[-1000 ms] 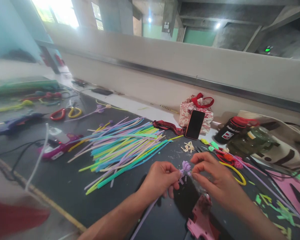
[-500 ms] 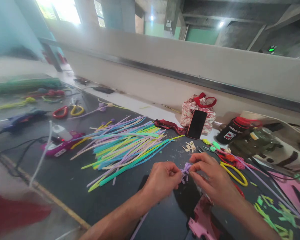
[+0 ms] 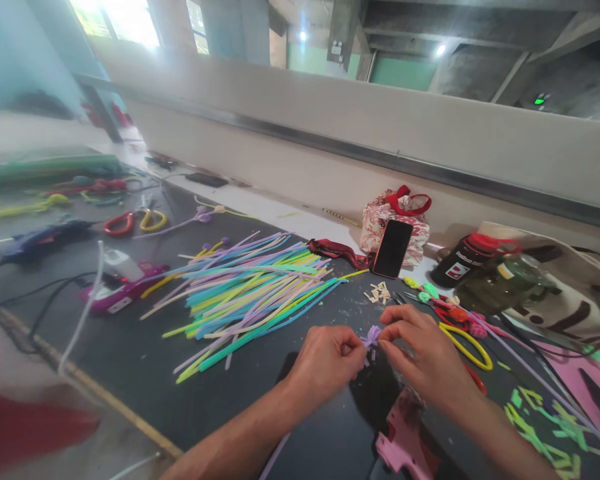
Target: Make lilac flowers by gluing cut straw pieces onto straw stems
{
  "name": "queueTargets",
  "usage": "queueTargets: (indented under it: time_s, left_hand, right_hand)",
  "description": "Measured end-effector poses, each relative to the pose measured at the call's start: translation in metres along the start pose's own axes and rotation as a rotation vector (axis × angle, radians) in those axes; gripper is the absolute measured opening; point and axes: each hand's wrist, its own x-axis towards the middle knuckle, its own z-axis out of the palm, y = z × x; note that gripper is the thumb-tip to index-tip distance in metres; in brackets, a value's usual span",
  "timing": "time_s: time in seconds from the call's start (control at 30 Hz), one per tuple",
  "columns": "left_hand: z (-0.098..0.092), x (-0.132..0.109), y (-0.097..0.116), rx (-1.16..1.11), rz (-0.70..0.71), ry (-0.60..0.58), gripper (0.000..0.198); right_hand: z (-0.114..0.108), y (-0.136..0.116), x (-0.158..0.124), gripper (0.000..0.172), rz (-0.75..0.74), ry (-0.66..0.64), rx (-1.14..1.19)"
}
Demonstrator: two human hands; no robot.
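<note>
Between my two hands is a small purple flower shape (image 3: 373, 335) of looped fuzzy stems. My left hand (image 3: 325, 360) is closed, its thumb and forefinger pinching the flower's left side. On the other side, the fingertips of my right hand (image 3: 415, 347) pinch its right edge. Short purple offcuts lie on the dark table (image 3: 325, 427) just beneath. Below my right hand lies a pink hot glue gun (image 3: 405, 443), partly hidden by that hand. A large bundle of pastel pipe cleaners (image 3: 260, 293) spreads to the left of my hands.
Behind my hands are cream offcuts (image 3: 378, 293), a phone (image 3: 393, 248) leaning on a patterned bag (image 3: 380, 207), and a black bottle (image 3: 463, 260). Yellow-handled scissors (image 3: 467, 347) and green scraps (image 3: 545, 420) lie right. A purple power strip (image 3: 123, 290) with cords sits left.
Both hands stay almost in place, still pinching the purple flower, which has turned slightly. The view has shifted a little.
</note>
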Motion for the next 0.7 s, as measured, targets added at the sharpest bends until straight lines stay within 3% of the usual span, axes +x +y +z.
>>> queueTargets:
  time_s: [0.33, 0.53, 0.7]
  left_hand:
    - [-0.001, 0.001, 0.003, -0.006, -0.038, -0.01, 0.022]
    - [-0.002, 0.003, 0.003, -0.176, -0.153, -0.101, 0.02]
    - [0.0, 0.007, -0.006, -0.331, -0.146, -0.159, 0.022]
  right_hand:
    - [0.004, 0.003, 0.001, 0.009, -0.027, 0.042, -0.076]
    - [0.005, 0.001, 0.002, 0.009, -0.025, 0.052, -0.052]
    - [0.003, 0.003, 0.0, 0.01, 0.02, 0.061, 0.02]
